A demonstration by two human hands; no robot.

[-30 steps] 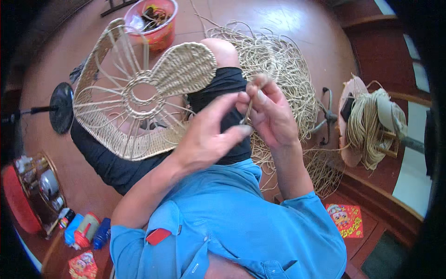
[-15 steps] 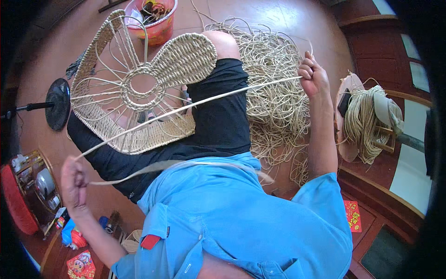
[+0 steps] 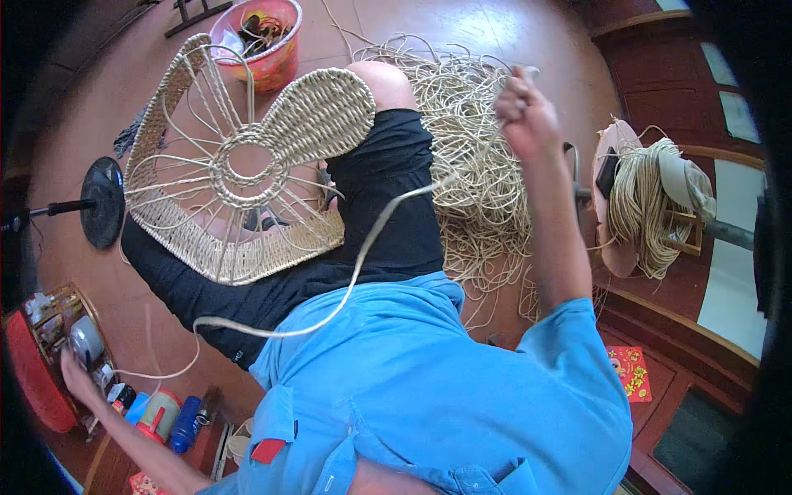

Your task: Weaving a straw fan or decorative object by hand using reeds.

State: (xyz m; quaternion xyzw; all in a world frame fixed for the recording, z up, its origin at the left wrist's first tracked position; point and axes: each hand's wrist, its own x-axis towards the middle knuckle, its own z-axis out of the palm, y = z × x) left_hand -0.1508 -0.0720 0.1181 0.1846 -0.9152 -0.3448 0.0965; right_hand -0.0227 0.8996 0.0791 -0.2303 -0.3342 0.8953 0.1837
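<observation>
A woven piece of twisted natural cord [image 3: 322, 115] lies across my lap, with a ring at its middle, spoke-like strands, a densely woven lobe and a bent woven rim. My right hand [image 3: 528, 120] is raised above the cord heap, its fingers curled and blurred around the pale cord. That loose cord [image 3: 363, 256] sags across my lap and shirt toward the lower left. Stretched far out to the left, my left hand [image 3: 78, 375] is beside a rounded metal vessel [image 3: 85, 338] on a low stand. Its fingers are too blurred and small to read.
A big tangle of cord [image 3: 478, 198] covers the floor on the right. Beyond it, a wound cord bundle [image 3: 648, 198] hangs by a round board. A red bucket [image 3: 276, 66] stands at the far left, a round black disc on a stand [image 3: 103, 194] nearer. A blue bottle [image 3: 186, 425] is low left.
The cord, stretched taut between both hands before, now hangs slack. My left hand has swung down and left to the stand. My right hand has shifted slightly left and up.
</observation>
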